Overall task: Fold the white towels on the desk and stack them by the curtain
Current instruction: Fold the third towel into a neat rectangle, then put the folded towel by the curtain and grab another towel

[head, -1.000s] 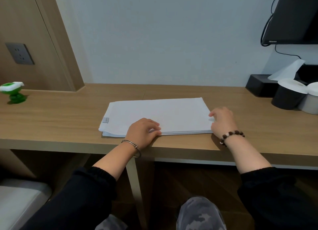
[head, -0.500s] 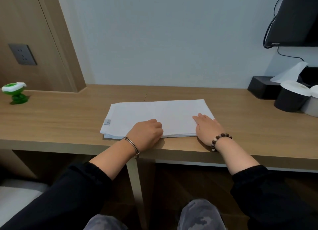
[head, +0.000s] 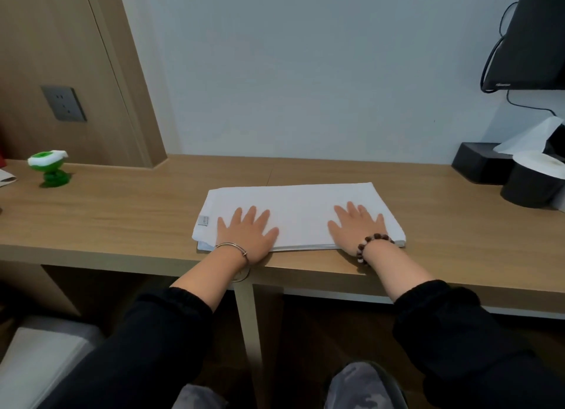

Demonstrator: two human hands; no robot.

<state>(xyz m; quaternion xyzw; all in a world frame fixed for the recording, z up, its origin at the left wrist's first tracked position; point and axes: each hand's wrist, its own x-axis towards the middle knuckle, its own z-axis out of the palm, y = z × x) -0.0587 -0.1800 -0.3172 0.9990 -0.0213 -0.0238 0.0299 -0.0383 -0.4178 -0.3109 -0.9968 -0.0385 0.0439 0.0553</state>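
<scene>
Your white towel (head: 298,212) lay folded into a flat, layered rectangle near the front edge of the desk (head: 122,219), a small tag at its left end. You had your left hand (head: 246,234) pressed palm-down on its left part and your right hand (head: 356,229) on its right part, fingers spread, each grip released and grasping nothing. One towel showed, two hands, and one bracelet on each wrist.

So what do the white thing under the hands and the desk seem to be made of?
White towel: soft woven cloth, matte, with layered folded edges and a sewn tag. Desk: looks like wood-grain laminate or veneer, smooth with a low sheen; which one cannot be told.
</scene>
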